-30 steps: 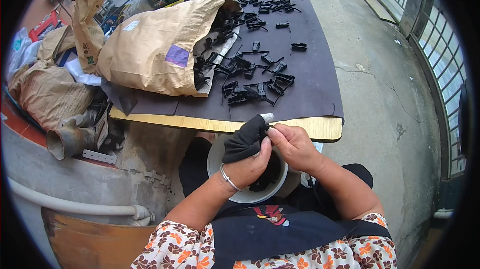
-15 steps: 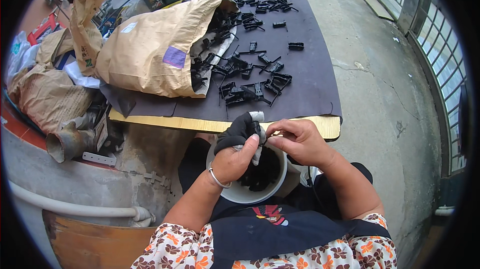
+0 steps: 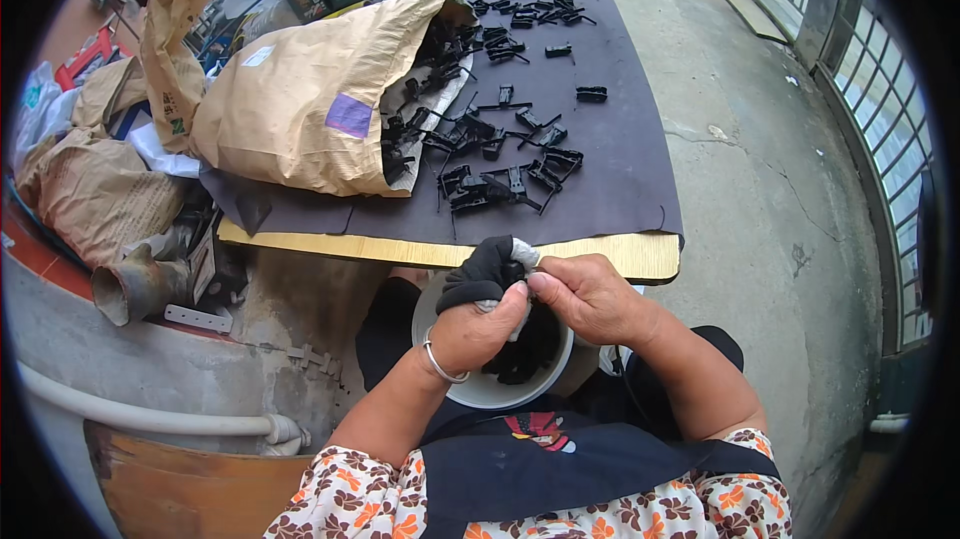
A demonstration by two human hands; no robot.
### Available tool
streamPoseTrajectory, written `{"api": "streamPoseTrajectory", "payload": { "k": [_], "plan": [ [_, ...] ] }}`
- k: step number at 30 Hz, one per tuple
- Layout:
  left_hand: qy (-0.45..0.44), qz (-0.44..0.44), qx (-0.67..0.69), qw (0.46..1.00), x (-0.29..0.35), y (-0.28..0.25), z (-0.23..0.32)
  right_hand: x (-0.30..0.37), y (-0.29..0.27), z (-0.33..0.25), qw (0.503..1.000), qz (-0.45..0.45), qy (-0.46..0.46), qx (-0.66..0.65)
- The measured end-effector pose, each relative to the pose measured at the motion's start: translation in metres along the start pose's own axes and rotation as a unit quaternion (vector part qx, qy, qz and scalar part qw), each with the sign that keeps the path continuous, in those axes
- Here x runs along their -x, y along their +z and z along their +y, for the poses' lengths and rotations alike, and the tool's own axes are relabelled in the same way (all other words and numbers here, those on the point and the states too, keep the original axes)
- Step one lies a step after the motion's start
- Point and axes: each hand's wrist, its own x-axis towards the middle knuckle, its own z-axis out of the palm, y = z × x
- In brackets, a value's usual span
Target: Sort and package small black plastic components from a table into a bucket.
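Over a white bucket [image 3: 497, 397], my left hand [image 3: 487, 294] is closed round a small black plastic part, mostly hidden by the fingers. Black and grey cloth covers its fingers, while the thumb is bare. My right hand [image 3: 582, 291] meets it from the right, thumb and forefinger pinched against the left fingertips. Whatever lies in that pinch is too small and covered to make out. Dark pieces [image 3: 525, 357] lie inside the bucket. Similar black plastic parts [image 3: 515, 182] are scattered across the dark table cover [image 3: 620, 164], just beyond my hands.
A large brown paper sack [image 3: 290, 104] lies on the table's left, its mouth spilling black parts. The table's pale wooden edge [image 3: 640, 257] runs close in front of my hands. At the far left stand more bags [image 3: 100, 189] and a metal pipe piece [image 3: 140, 284]. Barred railings [image 3: 885, 129] line the right.
My right hand has moved slightly left and closed in against the left. The left fingers have curled further over the black part, which shows less now.
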Motion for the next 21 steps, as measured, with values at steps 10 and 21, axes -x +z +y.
{"api": "streamPoseTrajectory", "payload": {
  "k": [10,21],
  "plan": [
    [0.107,-0.046,-0.201,0.973,-0.004,-0.008,-0.006,0.001,0.019,0.010,0.991,-0.025,0.101,-0.085],
    [0.151,0.015,-0.208,0.966,0.010,-0.023,-0.025,-0.014,0.037,0.006,0.991,-0.027,0.094,-0.086]
  ]
}}
